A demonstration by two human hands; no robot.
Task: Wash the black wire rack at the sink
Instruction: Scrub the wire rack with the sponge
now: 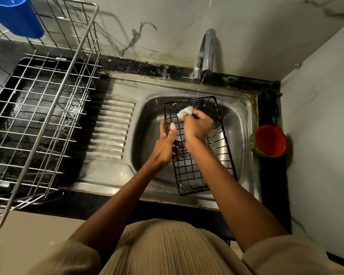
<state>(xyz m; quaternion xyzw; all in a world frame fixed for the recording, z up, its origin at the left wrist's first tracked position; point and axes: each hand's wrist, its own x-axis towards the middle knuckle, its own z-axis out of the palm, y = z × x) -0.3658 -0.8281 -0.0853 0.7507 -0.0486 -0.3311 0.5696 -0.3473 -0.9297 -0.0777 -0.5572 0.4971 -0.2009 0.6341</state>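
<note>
Left hand [167, 141] grips the black wire rack [199, 145] over the sink [244, 120], right hand [197, 124] fingers clamped on a sponge [184, 112] — soapy wire could slip and clatter down.

One black wire rack [199, 147], one large silver wire dish rack [42, 108], one steel sink [240, 120], one chrome tap [206, 54], one pale green sponge [184, 112], one red cup [269, 140], one blue plastic tub [15, 15], two hands.
</note>
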